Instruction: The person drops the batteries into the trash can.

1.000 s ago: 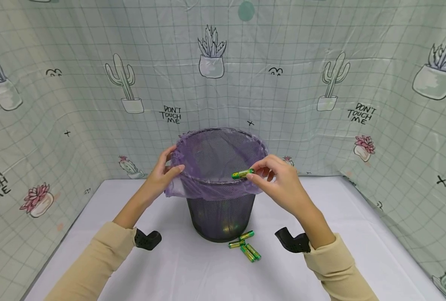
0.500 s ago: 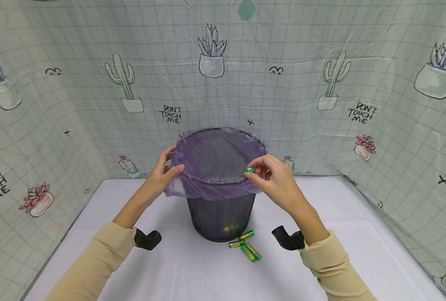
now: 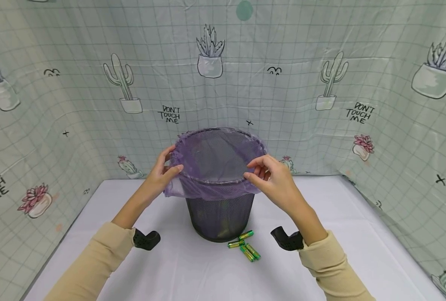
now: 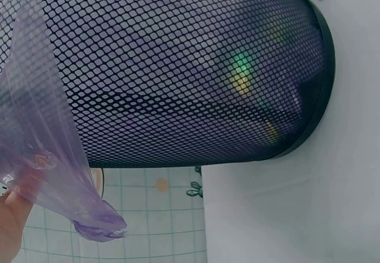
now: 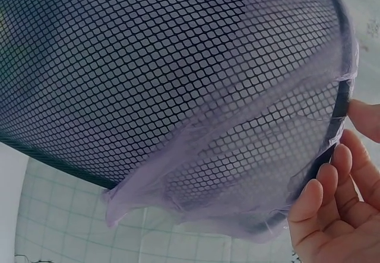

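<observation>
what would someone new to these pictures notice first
Most striking is the black mesh bin in the middle of the head view, with a purple liner folded over its rim. The left hand holds that rim on the left, while the right hand, thumb and forefinger apart, is at the right. Four green batteries lie by the bin's base, on its near side.

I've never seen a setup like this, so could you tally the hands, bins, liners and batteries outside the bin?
Hands (left hand, right hand): 2
Mesh bin: 1
Purple liner: 1
Green batteries outside the bin: 4
Total: 8
</observation>
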A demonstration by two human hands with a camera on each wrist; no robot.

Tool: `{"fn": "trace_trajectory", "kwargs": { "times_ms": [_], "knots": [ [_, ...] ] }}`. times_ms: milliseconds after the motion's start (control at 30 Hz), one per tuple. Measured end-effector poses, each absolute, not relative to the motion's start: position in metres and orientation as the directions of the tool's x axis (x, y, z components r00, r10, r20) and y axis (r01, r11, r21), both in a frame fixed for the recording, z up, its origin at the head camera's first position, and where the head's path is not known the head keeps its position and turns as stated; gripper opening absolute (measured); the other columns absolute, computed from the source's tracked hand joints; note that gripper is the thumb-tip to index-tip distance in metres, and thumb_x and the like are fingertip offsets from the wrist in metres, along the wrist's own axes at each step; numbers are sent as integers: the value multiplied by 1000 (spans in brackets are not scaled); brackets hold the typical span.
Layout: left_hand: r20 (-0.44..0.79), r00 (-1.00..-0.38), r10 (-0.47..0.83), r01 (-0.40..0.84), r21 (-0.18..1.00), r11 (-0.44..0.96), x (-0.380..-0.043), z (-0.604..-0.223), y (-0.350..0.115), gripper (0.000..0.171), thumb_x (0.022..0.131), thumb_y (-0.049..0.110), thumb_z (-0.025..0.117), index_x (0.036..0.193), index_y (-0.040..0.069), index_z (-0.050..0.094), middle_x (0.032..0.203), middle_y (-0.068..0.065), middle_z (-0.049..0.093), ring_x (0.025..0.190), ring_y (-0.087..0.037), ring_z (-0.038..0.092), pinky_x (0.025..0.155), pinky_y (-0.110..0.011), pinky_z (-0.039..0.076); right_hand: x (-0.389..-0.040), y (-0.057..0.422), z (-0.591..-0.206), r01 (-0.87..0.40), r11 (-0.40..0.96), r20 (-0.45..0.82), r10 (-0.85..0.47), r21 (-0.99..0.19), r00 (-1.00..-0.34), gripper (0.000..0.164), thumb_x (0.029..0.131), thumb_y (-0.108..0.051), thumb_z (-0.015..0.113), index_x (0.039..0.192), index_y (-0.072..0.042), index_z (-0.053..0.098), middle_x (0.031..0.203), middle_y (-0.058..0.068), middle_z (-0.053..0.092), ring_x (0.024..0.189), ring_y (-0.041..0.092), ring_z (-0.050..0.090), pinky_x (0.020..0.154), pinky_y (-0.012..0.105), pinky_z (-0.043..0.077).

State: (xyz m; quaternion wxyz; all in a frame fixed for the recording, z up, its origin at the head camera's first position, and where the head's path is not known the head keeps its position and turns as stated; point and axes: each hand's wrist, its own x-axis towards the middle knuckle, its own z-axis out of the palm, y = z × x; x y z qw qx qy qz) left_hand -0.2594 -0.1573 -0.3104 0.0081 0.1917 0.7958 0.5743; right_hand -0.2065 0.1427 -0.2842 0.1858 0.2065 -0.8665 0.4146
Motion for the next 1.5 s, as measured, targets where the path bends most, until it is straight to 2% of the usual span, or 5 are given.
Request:
{"fn": "trace_trajectory", "kwargs": {
  "times_ms": [333,633,933,1100,1500],
  "knots": [
    [206,-927,314,294,919,263,-260,-310,-158,70,93,23,46,150,16,5,151,-20,8,128,-40,33,105,-54,27,-205,144,-288,-531,538,506,-209,-655,-837,14,85,-11,66,96,-3,62,84,6,56,75,14,50,67,21,44],
    [199,-927,317,288,920,265,-260,-310,-157,70,93,24,46,150,17,5,152,-19,6,128,-39,33,106,-54,27,-189,157,-308,-493,522,472,-185,-696,-862,11,85,-15,66,90,-8,60,84,2,58,73,12,53,67,21,46],
    [202,-928,314,291,918,268,-260,-311,-158,71,93,24,46,150,17,5,151,-19,7,127,-39,34,105,-54,27,-182,170,-348,-395,551,368,-164,-736,-915,11,85,-20,66,92,-12,63,82,-3,56,75,8,51,68,22,45],
    [201,-928,313,289,919,267,-260,-311,-158,70,93,24,46,150,17,4,152,-19,7,128,-40,33,106,-54,27,-177,173,-371,-362,548,332,-158,-754,-930,15,84,-20,67,96,-10,64,81,-4,56,75,5,49,67,21,43],
    [205,-926,316,296,915,273,-259,-311,-158,70,94,24,45,150,17,5,152,-19,7,129,-40,32,106,-56,26,-168,173,-416,-128,576,79,-109,-807,-991,21,81,-20,70,98,-8,65,81,-1,56,74,9,49,62,21,41]
  ]
}}
